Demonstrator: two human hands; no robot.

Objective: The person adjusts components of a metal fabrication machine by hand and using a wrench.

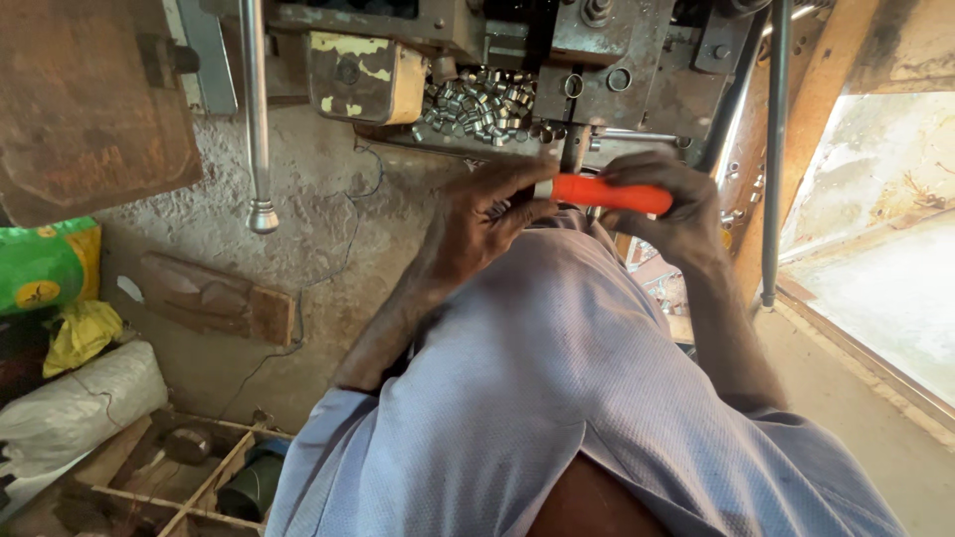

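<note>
Grimy machine bench [637, 60] ahead carries a heap of small metal rings [477, 104]. Right hand [667, 204] wraps the orange tool handle [609, 194] while left hand [492, 209] pinches its metal end; keeping the handle level and steady probably helps

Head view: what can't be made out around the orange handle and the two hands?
- Orange handle: its right end is hidden inside the right hand.
- Its left tip is blurred; the left hand covers it.
- Small metal rings: too small to count.
- Machine: cut off by the top edge.
</note>
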